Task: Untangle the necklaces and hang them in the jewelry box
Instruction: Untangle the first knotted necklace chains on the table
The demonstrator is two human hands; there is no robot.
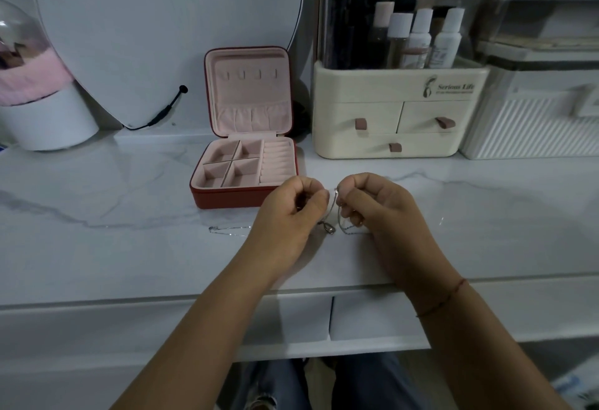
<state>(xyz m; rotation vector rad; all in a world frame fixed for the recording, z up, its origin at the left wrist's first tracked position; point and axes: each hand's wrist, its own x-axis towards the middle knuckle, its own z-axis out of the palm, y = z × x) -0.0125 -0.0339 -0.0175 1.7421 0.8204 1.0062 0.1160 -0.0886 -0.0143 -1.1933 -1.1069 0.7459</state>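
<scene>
The jewelry box (227,199) stands open on the table (97,215), red outside and lined with soft pink cloth. Its four square compartments and the row of ring rolls show only this lining. Four small hooks (249,74) sit in the upright lid above a gathered pocket. Right of the box, a cream organiser (372,85) with three drawers carries several bottles (418,40) with pale caps and some dark tubes in its top tray. The necklaces (333,207) are just in front of the box, lifted above the marble-pattern top between the two hands. The left hand (288,212) and the right hand (376,205) are close together, both with curled fingers, and each one pinches the thin chains between thumb and fingertips. A small drop-shaped pendant (330,229) hangs below them. The chains are very fine and partly hidden behind the fingers, so I cannot tell how they cross. One more silver strand (228,230) lies on the table left of the left hand, and its end goes behind the hand. A thin red thread (450,296) goes round the right wrist.
</scene>
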